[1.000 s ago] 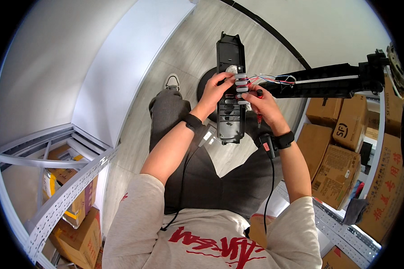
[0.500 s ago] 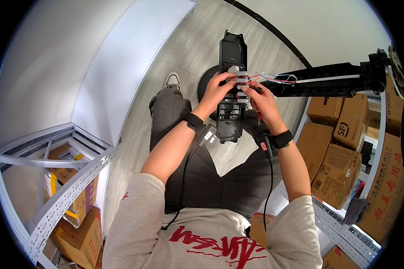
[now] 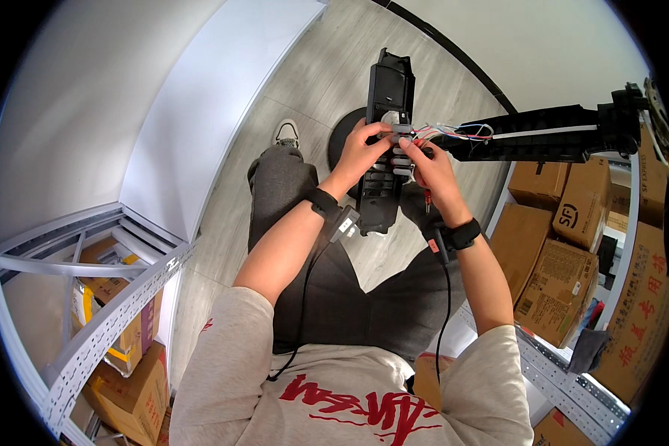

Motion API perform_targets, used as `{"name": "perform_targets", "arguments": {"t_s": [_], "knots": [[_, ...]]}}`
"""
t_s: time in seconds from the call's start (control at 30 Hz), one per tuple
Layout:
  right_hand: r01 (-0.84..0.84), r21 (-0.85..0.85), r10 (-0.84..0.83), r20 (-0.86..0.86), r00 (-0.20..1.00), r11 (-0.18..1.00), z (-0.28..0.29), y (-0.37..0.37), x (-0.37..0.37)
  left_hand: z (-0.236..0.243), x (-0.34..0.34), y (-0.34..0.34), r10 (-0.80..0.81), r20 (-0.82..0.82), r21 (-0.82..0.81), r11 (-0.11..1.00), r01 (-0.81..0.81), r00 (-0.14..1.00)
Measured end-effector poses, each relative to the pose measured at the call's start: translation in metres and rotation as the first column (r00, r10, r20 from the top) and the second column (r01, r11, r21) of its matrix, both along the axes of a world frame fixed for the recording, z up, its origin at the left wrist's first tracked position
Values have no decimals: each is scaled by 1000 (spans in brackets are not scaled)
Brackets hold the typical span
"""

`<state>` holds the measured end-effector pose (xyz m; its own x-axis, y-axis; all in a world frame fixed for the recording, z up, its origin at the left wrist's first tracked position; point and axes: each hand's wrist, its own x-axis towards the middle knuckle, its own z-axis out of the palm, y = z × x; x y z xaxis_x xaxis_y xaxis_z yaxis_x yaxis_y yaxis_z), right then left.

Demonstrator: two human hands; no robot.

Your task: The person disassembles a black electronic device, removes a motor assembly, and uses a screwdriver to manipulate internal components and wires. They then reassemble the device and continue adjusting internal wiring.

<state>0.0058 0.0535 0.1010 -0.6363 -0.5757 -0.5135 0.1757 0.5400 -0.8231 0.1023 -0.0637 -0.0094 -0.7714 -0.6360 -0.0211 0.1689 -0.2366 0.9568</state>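
A long black plastic housing stands out in front of me above my lap, its ribbed, open inside toward me. Across its middle runs a row of small grey blocks. My left hand is closed at the housing's middle, fingertips pressed against the blocks. On the other side my right hand pinches at the same row, thumb and finger close to the left fingertips. A slim tool with a red end sticks out below the right palm; its kind is unclear. Thin coloured wires run right from the blocks.
A black arm-like frame carrying a white cable reaches in from the right. Behind the housing stands a round black base. Cardboard boxes fill metal shelving at right, and more boxes sit on a rack at left.
The housing has tilted slightly, its far end moving right and its near end a little left. Both hands stay at the row of blocks, fingertips shifted slightly.
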Motion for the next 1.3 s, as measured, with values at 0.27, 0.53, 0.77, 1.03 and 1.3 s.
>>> {"name": "perform_targets", "arguments": {"t_s": [0.27, 0.53, 0.77, 1.03, 1.3], "knots": [[66, -13, -67, -42, 997, 998, -5, -2, -1, -4, -2, 1, 5, -14, 30, 1000, -4, 1000], [34, -40, -39, -116, 993, 999, -13, -3, -3, -7, 0, -2, -17, -62, 76, 997, 22, 998], [-57, 29, 60, -99, 993, 998, 3, -1, -1, 2, 2, -5, -63, -78, 181, 980, 76, 995], [-236, -10, 233, -106, 967, 972, 11, 11, 6, 4, 2, -4, -76, -73, 132, 988, 85, 994], [-218, 8, 219, -12, 976, 976, 8, 11, 3, 10, 4, -4, -72, -65, 119, 990, 79, 995]]}}
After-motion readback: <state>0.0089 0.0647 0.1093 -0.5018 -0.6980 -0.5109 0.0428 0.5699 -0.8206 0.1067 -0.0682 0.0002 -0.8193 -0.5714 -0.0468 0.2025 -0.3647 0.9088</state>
